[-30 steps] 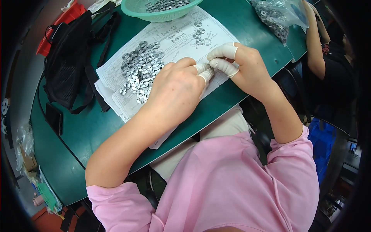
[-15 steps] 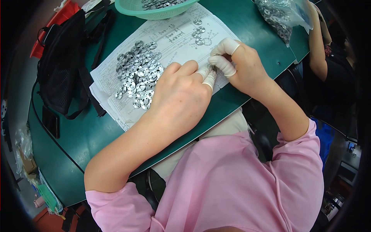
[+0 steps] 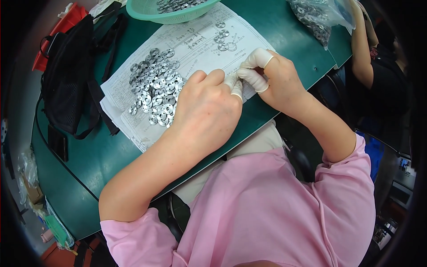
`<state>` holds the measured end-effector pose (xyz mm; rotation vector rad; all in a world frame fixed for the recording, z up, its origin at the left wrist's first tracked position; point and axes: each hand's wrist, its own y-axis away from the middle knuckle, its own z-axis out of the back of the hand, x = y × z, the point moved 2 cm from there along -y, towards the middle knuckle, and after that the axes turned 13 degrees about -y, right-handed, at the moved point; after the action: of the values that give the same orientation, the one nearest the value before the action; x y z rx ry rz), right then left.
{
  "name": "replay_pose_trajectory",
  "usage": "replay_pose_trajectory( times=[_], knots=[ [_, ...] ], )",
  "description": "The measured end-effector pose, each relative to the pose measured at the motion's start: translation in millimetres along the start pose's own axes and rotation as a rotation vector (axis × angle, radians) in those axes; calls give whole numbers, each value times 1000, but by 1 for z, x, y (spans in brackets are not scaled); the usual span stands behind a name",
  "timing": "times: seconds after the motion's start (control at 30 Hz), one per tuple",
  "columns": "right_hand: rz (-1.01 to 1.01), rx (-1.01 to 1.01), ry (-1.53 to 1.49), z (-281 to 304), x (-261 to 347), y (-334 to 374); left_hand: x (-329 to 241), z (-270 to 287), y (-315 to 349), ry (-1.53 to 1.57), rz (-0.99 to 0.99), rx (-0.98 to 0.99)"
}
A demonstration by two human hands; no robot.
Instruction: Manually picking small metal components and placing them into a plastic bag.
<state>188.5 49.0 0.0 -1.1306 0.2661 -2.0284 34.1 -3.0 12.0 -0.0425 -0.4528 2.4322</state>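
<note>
My left hand [image 3: 208, 106] and my right hand [image 3: 280, 79] meet over the near right part of a printed paper sheet [image 3: 191, 55]. White finger cots cover the thumb and finger tips. Both hands are closed in a pinch, fingertips touching; whatever lies between them is hidden. To the left of my left hand spreads a pile of small round metal discs with holes [image 3: 158, 84]. Several more such discs [image 3: 221, 34] lie in a short row beyond my hands, near the sheet's far edge.
A green plastic basket [image 3: 171, 17] with discs stands at the far edge. A clear bag of metal parts [image 3: 313, 20] lies far right, near another person's arm [image 3: 362, 58]. At the left are a black bag [image 3: 71, 75], a red bin [image 3: 60, 33] and a dark phone-like object [image 3: 58, 143].
My right hand's fingertips have shifted slightly and still meet the left ones. The whole view has moved a little; the discs lie as before.
</note>
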Motion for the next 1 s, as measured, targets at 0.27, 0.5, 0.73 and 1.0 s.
replay_pose_trajectory(
  times=[0.27, 0.5, 0.73, 1.0],
  knots=[
    [-9, -35, -22, -3, 0, 1, 3, 0, -1, -11, 3, -49],
    [-205, -68, -185, 0, 3, 1, 12, 3, 3, 212, 97, -88],
    [-919, -238, -1508, -10, 12, 1, 21, 19, 1, 1165, 601, 16],
    [-861, -144, -1565, -20, 14, 7, 23, 16, 1, 1648, 737, -16]
  ],
)
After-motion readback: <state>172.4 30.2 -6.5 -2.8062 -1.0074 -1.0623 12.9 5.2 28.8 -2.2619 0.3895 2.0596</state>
